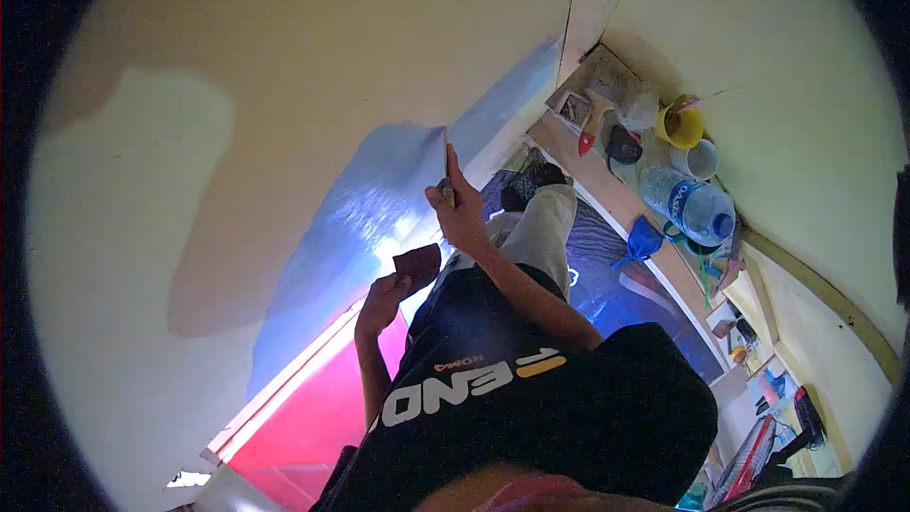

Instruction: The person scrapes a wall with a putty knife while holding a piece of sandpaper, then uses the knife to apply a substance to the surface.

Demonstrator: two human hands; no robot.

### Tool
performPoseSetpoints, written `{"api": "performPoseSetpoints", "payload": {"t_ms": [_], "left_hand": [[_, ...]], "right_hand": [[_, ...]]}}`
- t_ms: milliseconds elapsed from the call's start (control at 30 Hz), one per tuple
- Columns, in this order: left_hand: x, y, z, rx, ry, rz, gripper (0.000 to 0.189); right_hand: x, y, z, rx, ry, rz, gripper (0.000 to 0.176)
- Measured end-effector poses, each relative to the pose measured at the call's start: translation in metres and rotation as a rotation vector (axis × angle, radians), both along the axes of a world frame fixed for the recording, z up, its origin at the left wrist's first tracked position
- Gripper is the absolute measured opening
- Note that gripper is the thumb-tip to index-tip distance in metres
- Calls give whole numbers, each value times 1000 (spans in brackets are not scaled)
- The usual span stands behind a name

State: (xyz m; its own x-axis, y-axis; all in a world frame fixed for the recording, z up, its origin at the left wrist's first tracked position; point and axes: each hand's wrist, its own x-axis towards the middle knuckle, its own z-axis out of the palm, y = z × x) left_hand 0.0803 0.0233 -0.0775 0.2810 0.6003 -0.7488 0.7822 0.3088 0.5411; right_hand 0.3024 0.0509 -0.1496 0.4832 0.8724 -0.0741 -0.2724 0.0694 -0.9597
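My right hand [461, 215] is closed round the handle of a putty knife [445, 156], seen nearly edge-on. Its thin blade points away from me, with the tip right at the wall [313, 85] in this view. Lower and to the left, my left hand [381, 301] grips a dark reddish-brown flat square piece [417, 266] by one corner, apart from the knife. A smooth bluish-grey patch [365, 185] spreads over the wall beside both hands, shining brightly near its lower edge.
On the ledge at right stand a large plastic water bottle [701, 209], a yellow cup [680, 123], a white cup [700, 160] and a paintbrush [590, 128]. A blue bag [645, 239] hangs at its edge. A fan [749, 460] stands lower right. Below the wall lies a pink-red surface [313, 408].
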Motion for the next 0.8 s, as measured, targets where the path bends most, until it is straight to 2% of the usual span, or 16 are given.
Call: {"api": "performPoseSetpoints", "payload": {"t_ms": [67,167,267,367,467,533,600,633,667,700,800], "left_hand": [[1,4,1,7,177,-110,35],[0,0,3,-39,-74,62,34],[-16,-5,-16,-19,-74,89,33],[4,0,2,7,-122,118,33],[-3,2,-6,-16,-16,141,32],[-8,0,-19,-6,-60,167,32],[-4,-6,-21,19,-94,208,31],[9,-7,-14,43,-107,224,31],[19,-7,-11,66,-123,237,31],[21,-7,-14,-55,-182,425,33],[28,-6,-20,-89,-348,626,38]], "right_hand": [[13,3,0,-15,-3,11,72],[5,2,-5,-27,7,5,72],[6,3,-10,-18,-21,11,74],[16,6,-13,-67,66,41,75],[11,0,2,-42,3,44,72],[17,12,-2,0,59,-11,68],[30,10,4,-99,-21,7,66],[25,6,0,-109,45,41,80],[20,2,-3,-77,24,45,77],[15,0,-2,-47,5,48,73],[16,6,-12,-66,69,40,72]]}}
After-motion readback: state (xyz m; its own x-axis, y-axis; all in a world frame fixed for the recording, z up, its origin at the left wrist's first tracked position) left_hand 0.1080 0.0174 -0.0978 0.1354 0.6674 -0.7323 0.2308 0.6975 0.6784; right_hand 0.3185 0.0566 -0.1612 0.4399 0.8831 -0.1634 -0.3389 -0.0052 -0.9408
